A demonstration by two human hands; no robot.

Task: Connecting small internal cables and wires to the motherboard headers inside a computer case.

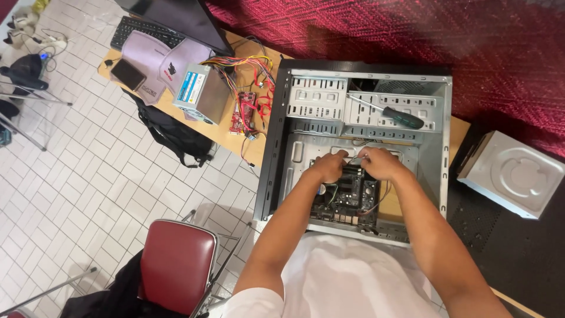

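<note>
We count one open computer case (276, 147), one motherboard (347, 197) lying inside it, one screwdriver (394, 115) on its drive bays, and one power supply (203, 93) on the desk. Our left hand (328, 166) and right hand (379, 163) curl, fingers bent, pinching thin cables (352, 158) above the motherboard, both forearms reaching forward.

chair seat (178, 263) dark red | floor (88, 176) white tiled | screwdriver handle (404, 117) dark green
</note>
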